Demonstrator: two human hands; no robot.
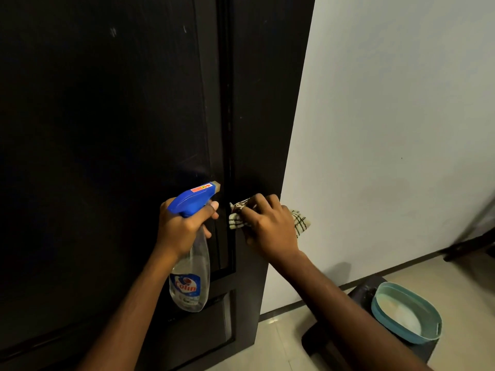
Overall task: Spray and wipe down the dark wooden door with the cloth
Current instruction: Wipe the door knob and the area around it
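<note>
While left hand [179,228] grips spray bottle [191,287], right hand [270,226] pinches checked cloth [301,222] — crumpled — against scuffed dark door [107,116].

floor [281,341]: pale tiles | dark stool [368,289] on it | teal basin [401,330] atop stool

Gripping a clear spray bottle [191,279] by the neck in the left hand [182,227], forefinger over the trigger, blue nozzle just above the fingertips, facing the dark door [107,129]. Bunching a checked cloth [301,220] against the door under the right hand [270,228], curled fingers just beside the left fingertips. Below the right forearm, a teal basin [417,298] on a dark stool [359,293].
</note>
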